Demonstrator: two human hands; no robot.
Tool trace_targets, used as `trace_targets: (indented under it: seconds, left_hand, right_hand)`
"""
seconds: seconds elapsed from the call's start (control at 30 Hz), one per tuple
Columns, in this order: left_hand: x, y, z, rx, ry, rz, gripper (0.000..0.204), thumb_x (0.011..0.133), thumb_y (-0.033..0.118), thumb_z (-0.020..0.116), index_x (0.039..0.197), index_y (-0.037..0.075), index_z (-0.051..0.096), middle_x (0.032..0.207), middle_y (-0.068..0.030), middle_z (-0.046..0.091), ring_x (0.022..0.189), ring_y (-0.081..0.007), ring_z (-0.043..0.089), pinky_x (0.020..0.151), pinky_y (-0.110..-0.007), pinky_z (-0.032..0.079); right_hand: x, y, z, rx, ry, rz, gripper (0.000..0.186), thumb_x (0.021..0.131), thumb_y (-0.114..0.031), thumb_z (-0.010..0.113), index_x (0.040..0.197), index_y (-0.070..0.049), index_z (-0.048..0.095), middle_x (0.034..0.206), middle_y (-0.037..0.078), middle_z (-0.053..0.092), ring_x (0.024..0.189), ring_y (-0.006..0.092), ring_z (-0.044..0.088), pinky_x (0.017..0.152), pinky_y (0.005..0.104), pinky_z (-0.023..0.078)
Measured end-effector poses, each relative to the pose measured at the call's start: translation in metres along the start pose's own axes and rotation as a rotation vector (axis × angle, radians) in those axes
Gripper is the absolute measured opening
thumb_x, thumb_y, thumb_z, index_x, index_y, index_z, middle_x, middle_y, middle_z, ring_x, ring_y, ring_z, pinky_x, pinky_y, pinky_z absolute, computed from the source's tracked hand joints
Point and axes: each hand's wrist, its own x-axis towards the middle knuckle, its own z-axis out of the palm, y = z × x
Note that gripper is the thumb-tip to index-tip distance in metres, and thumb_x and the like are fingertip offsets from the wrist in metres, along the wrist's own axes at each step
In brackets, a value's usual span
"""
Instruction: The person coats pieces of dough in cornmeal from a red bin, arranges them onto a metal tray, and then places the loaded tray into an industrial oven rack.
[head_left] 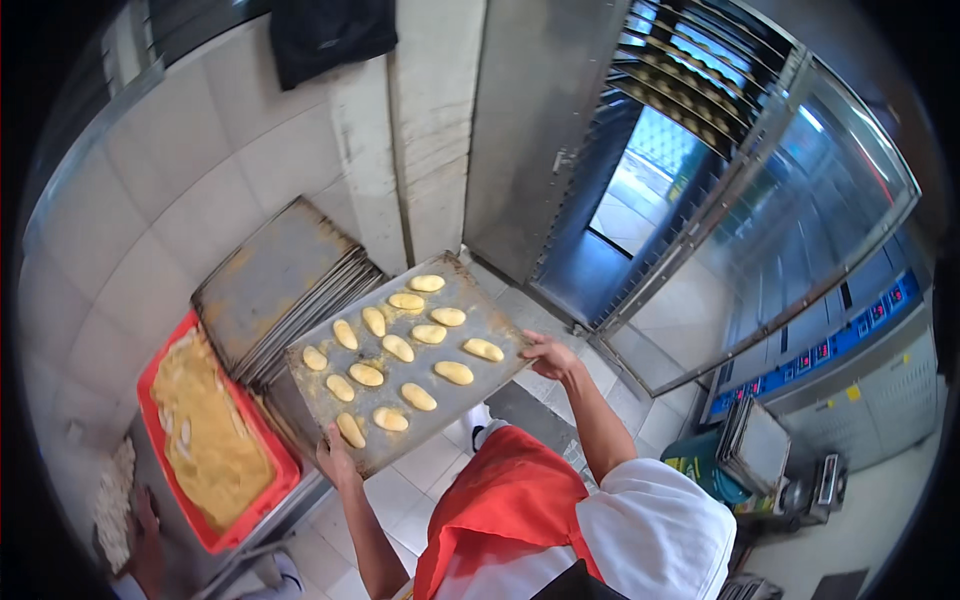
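Observation:
A metal baking tray [484,306] is carried level between my two hands, in front of my red apron. Several pale oval dough pieces [398,348] lie spaced out on it, with yellow crumbs scattered around them. My left hand [338,458] grips the near left corner, its fingers partly hidden under the tray. At the right end, my right hand [548,355] clasps the edge, thumb on top. Just beyond the tray's left side stands a tall stack of worn trays [275,275].
A red tub [292,482] of yellow crumbly coating sits at left, with another person's hand [147,515] beside it. At upper right a tall metal cabinet [535,130] stands with its glass door [760,230] ajar, loaded trays [690,85] inside. A blue control panel [825,350] is beyond.

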Motion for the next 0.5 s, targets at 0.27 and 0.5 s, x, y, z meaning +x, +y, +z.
trace_targets:
  seconds: [0.27,0.5]
  left_hand:
    - [-0.017,0.119,0.226,0.136,-0.432,0.099,0.060,0.091,0.044,0.065,0.121,-0.007,0.058,0.114,-0.0174,0.063,0.103,-0.0232,0.058,0.089,-0.037,0.046]
    - [0.012,0.190,0.495,0.188,-0.823,0.192,0.058,0.091,0.046,0.065,0.108,-0.010,0.065,0.098,-0.0133,0.067,0.088,-0.0180,0.061,0.078,-0.036,0.049]
  right_hand:
    - [-0.125,-0.026,-0.092,0.454,0.133,-0.401,0.047,0.081,0.000,0.068,0.126,-0.006,0.055,0.102,0.007,0.066,0.092,0.0207,0.066,0.071,0.0385,0.058]
    - [-0.119,-0.145,-0.129,0.394,0.234,-0.700,0.055,0.077,0.002,0.069,0.130,-0.005,0.052,0.114,0.011,0.065,0.093,0.0227,0.067,0.072,0.0340,0.058]
